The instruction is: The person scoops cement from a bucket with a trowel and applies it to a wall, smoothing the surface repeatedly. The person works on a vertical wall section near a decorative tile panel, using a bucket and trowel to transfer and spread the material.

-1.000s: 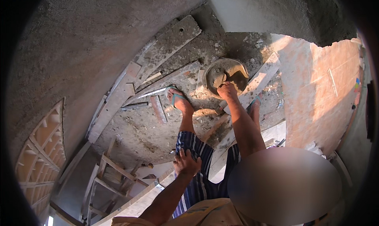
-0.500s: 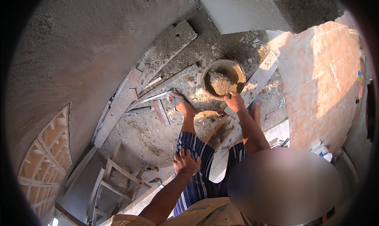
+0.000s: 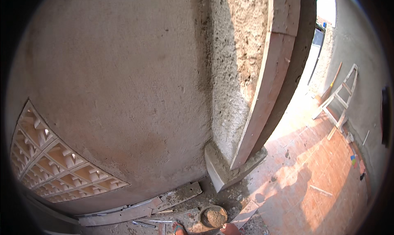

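At the lower edge my right hand (image 3: 230,229) is closed at the near right rim of a round bucket (image 3: 202,218). It appears to grip a trowel, whose blade is hard to make out against the mortar. A mound of wet grey-brown mortar (image 3: 215,218) lies in the bucket. My left hand is out of the picture. Ahead stands a column (image 3: 230,91) with rough mortar on its face. A long straight board (image 3: 266,91) runs upright along its right edge, down to a plastered base block (image 3: 223,175).
Planks (image 3: 180,196) lie along the foot of the plastered wall (image 3: 123,91). A lattice vent block (image 3: 61,165) is set low in that wall. To the right spreads a tiled floor (image 3: 287,202), with a wooden frame (image 3: 342,97) and a broom (image 3: 331,85) against the far wall.
My view has tilted up from the floor to the wall and column. The bucket and right hand now sit at the lower edge. My left hand, earlier on my thigh, has left the picture.
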`<state>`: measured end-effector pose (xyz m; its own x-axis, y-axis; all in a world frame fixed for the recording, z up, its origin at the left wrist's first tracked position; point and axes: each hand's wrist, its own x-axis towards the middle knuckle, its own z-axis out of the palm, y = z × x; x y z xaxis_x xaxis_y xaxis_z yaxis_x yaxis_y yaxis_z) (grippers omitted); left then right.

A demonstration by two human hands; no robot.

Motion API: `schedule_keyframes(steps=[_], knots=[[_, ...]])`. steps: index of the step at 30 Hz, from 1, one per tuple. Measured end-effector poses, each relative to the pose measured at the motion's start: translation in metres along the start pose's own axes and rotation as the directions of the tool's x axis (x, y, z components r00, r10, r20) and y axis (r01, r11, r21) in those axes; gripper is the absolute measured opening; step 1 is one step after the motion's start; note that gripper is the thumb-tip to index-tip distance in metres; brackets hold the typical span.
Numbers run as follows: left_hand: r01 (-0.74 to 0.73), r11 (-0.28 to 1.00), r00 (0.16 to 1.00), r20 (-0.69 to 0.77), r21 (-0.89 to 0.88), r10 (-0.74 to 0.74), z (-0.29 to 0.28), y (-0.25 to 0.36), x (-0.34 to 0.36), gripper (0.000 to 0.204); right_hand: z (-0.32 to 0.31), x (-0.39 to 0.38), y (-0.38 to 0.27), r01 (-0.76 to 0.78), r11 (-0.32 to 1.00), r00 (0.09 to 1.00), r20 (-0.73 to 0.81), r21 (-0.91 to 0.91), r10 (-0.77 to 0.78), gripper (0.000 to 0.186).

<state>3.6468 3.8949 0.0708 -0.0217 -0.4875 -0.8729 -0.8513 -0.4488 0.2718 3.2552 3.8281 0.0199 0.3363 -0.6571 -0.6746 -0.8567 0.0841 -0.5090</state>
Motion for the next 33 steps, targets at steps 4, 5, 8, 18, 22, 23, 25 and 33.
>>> schedule_keyframes(steps=[4, 5, 8, 18, 22, 23, 25, 33], knots=[[-0.381, 0.922, 0.708, -0.663, -0.068, 0.244, -0.031, -0.017, -0.020, 0.106, -0.048, -0.010, 0.001, 0.392, 0.918, 0.867, -0.313, -0.054, -0.388, 0.020], [-0.430, 0.902, 0.579, -0.780, -0.042, 0.239, -0.037, -0.020, -0.030, 0.110, -0.065, -0.023, -0.003, 0.367, 0.928, 0.896, -0.292, 0.068, -0.334, 0.020], [-0.563, 0.825, 0.199, -0.977, -0.046, 0.081, -0.171, 0.070, -0.160, 0.066, -0.200, -0.104, -0.074, 0.074, 0.981, 0.987, -0.130, -0.180, -0.098, 0.040], [-0.206, 0.848, -0.713, -0.669, 0.489, 0.213, -0.476, 0.063, -0.407, 0.057, -0.285, -0.211, -0.237, -0.209, 0.930, 0.926, -0.367, -0.303, 0.089, 0.056], [-0.039, 0.791, -0.809, -0.484, 0.610, 0.333, -0.557, 0.080, -0.463, 0.061, -0.304, -0.241, -0.324, -0.292, 0.916, 0.872, -0.469, -0.274, 0.137, 0.055], [-0.008, 0.797, -0.811, -0.470, 0.604, 0.349, -0.575, 0.081, -0.464, 0.060, -0.309, -0.250, -0.345, -0.278, 0.917, 0.859, -0.501, -0.286, 0.104, 0.053], [0.075, 0.803, -0.816, -0.427, 0.591, 0.390, -0.607, 0.085, -0.468, 0.060, -0.324, -0.260, -0.393, -0.220, 0.916, 0.849, -0.529, -0.335, 0.010, 0.049], [0.211, 0.781, -0.808, -0.345, 0.587, 0.478, -0.657, 0.052, -0.474, 0.036, -0.385, -0.242, -0.564, 0.331, 0.771, 0.694, -0.414, -0.544, -0.589, 0.037]])
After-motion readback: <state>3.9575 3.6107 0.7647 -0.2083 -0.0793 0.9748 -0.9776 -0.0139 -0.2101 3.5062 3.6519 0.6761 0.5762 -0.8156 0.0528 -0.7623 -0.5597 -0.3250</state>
